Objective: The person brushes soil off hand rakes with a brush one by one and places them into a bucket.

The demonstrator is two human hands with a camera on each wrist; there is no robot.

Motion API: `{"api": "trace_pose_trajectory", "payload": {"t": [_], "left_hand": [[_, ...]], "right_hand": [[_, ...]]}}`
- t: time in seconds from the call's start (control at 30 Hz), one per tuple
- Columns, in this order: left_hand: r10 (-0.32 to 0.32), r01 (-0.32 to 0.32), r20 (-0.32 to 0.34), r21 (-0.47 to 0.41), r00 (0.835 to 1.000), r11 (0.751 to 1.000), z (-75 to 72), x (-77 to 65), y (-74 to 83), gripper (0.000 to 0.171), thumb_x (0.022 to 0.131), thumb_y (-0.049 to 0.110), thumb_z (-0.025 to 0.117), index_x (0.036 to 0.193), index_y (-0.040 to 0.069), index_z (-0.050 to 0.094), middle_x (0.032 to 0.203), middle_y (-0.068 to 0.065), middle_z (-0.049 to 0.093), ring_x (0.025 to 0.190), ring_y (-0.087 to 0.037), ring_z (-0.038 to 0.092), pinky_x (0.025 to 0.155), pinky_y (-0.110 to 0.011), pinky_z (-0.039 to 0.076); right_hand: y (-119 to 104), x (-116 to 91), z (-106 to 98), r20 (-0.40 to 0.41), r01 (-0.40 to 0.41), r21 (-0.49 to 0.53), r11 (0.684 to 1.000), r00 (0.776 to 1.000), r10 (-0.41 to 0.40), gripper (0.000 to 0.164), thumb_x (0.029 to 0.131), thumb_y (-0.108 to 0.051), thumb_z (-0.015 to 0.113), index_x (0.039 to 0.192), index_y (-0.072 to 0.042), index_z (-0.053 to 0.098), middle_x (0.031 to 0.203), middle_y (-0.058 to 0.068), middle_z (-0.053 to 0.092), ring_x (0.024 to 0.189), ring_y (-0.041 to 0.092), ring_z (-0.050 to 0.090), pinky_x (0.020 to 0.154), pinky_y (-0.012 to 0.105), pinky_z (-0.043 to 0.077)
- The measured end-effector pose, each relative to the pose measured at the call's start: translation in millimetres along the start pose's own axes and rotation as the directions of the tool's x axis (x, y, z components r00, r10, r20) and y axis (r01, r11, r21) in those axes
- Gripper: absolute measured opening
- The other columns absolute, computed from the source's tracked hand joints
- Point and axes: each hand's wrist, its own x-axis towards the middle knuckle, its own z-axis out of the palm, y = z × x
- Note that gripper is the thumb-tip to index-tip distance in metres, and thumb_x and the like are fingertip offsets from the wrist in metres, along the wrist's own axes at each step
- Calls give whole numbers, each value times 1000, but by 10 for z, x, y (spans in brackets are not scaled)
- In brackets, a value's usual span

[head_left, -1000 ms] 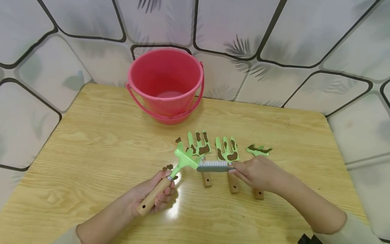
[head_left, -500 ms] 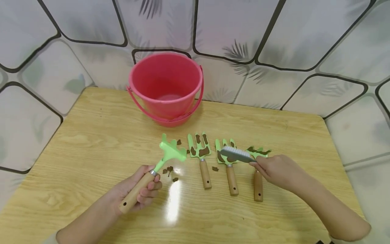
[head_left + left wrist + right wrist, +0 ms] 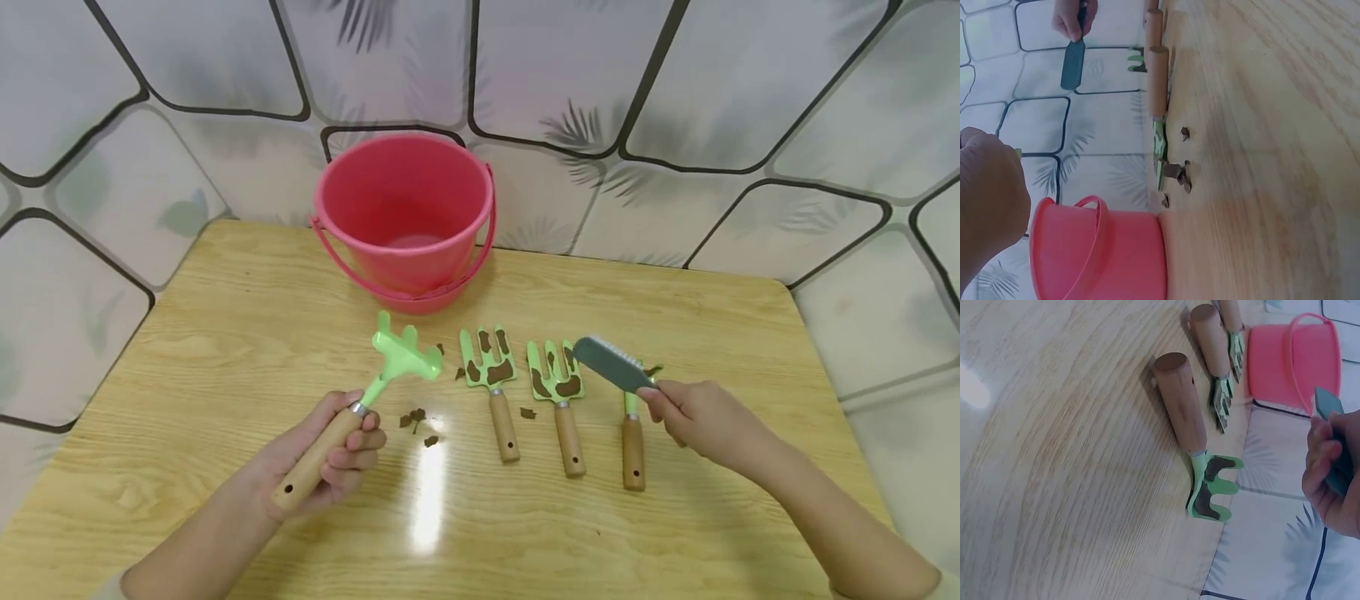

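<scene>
My left hand (image 3: 330,467) grips the wooden handle of a small garden rake (image 3: 401,356), its green head tilted up over the table and showing no brown patches. In my right hand (image 3: 712,425) is a grey-backed brush (image 3: 609,363) with white bristles, pinched by its handle and raised over the tools on the right. The bristles face away and mostly out of sight. Below lie two green hand forks, the left fork (image 3: 489,371) and the middle fork (image 3: 557,385), both patched brown. A second hand rake (image 3: 1207,487), also patched brown, lies rightmost, its head partly hidden by the brush in the head view.
A pink-red bucket (image 3: 411,271) with its handle down stands at the back against the patterned wall (image 3: 540,75). Dark crumbled bits (image 3: 416,417) are scattered on the wooden table (image 3: 240,350), left of the forks and between them.
The brush has come away from the held rake and moved right, its grey back turning upward. My left hand has drawn the rake left. Brown bits on the table are uncovered.
</scene>
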Motion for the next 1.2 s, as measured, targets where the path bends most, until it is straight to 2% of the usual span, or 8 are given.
{"api": "trace_pose_trajectory", "payload": {"t": [0.13,0.3,0.5,0.63,0.8,0.87,1.0,1.2], "left_hand": [[11,-11,42,13,999,1000,27,-23,65,47,104,36,27,93,9,63,80,2,62,66,-3,60,56,-10,49],[15,-18,89,35,996,999,68,-28,166,46,104,38,28,96,8,63,83,1,63,69,-4,61,59,-11,50],[43,-35,86,-97,995,995,176,30,323,47,102,40,33,98,2,61,86,-6,62,71,-11,60,62,-16,52],[78,-65,58,-198,995,978,288,88,457,52,101,43,36,100,-3,61,87,-11,61,74,-16,61,65,-20,54],[117,-140,-100,-270,988,953,467,217,679,45,96,43,49,100,-1,60,85,-12,60,72,-20,62,64,-24,55],[139,-200,-209,-308,968,930,536,302,787,37,92,38,58,101,2,60,83,-12,61,68,-20,61,60,-26,55],[186,-349,-399,-385,898,854,610,488,971,32,85,27,70,105,4,60,84,-10,63,65,-21,59,55,-29,55],[221,-465,-516,-410,828,784,605,726,1067,31,85,23,70,108,6,58,88,-10,65,66,-23,62,58,-27,55]], "right_hand": [[0,6,-47,84,-116,285,952,992,96,40,103,-35,37,79,-6,52,50,0,46,34,11,38,33,29,39],[12,23,-81,166,-170,460,872,981,103,46,102,-38,37,81,0,52,50,2,50,33,12,44,32,34,42],[42,38,-107,290,-249,675,695,955,61,48,101,-40,40,84,3,52,57,1,57,41,12,54,40,35,51],[61,38,-114,338,-287,777,561,941,13,43,101,-39,40,85,-2,54,62,-1,61,47,10,59,46,31,55],[81,29,-105,334,-262,806,532,942,-42,39,103,-34,38,85,-5,56,61,-2,60,45,9,58,43,27,53],[84,26,-95,325,-245,811,531,944,-62,38,103,-32,37,85,-4,56,60,-2,60,44,9,58,41,27,52],[85,21,-66,311,-223,827,516,946,-89,38,104,-30,36,86,-4,58,60,-3,60,44,8,57,41,27,52],[89,21,-20,303,-224,835,503,950,-79,38,103,-31,38,86,-3,57,60,-4,60,44,8,58,41,26,52]]}}
